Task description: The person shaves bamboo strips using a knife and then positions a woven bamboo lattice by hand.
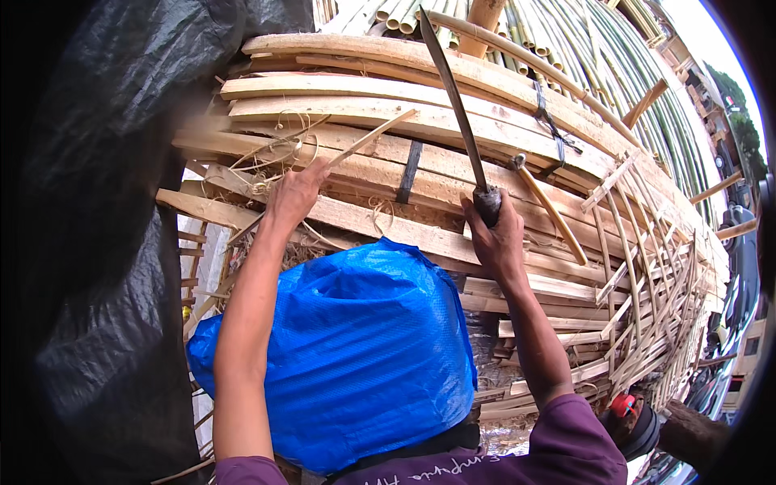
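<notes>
My left hand [297,194] is closed around a thin split bamboo strip [373,136], whose free end slants up and to the right. In my right hand [495,230] is the dark handle of a machete [457,101]; its long blade points up and slightly left, apart from the strip. Both hands are above a stack of pale wooden beams [347,166]. Curly shavings [299,149] lie around my left hand. To the right of my right hand, a hammer [550,210] with a wooden handle rests on the beams.
A blue tarp [364,347] covers my lap. Black plastic sheeting [105,202] hangs at the left. Many thin strips [647,283] lie in a tangled pile at the right. Rows of bamboo poles [630,89] stand beyond the beams. Black straps [411,171] bind some beams.
</notes>
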Tool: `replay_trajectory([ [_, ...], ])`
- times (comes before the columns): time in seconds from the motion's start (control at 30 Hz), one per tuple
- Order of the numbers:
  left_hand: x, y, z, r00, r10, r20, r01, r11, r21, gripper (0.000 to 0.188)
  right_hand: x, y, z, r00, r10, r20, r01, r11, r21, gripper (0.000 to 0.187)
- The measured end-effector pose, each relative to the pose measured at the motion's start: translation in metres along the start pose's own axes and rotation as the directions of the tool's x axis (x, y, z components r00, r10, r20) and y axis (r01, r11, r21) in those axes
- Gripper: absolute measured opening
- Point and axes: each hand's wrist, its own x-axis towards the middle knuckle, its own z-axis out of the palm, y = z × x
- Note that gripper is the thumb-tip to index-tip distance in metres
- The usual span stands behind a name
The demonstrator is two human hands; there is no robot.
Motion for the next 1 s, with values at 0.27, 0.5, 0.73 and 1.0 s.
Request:
replay_trajectory([
  [0.27,0.0,0.008,0.003,0.999,0.048,-0.025,-0.047,0.997,0.055,0.015,0.005,0.041,-0.002,0.991,0.122,0.051,-0.114,0.985,-0.126,0.039],
  [0.5,0.0,0.0,0.018,0.987,0.13,-0.098,-0.112,0.979,0.171,0.017,0.012,0.049,0.001,0.999,-0.01,0.046,0.013,0.997,-0.073,0.03],
  [0.73,-0.003,-0.011,0.021,0.988,0.116,-0.105,-0.098,0.982,0.16,0.017,0.019,0.006,-0.014,0.962,0.209,0.173,-0.171,0.962,-0.213,0.039],
  [1.0,0.002,-0.01,0.022,0.982,0.17,-0.08,-0.15,0.966,0.212,0.013,0.003,0.043,0.004,0.956,0.234,0.178,-0.207,0.966,-0.158,0.043],
])
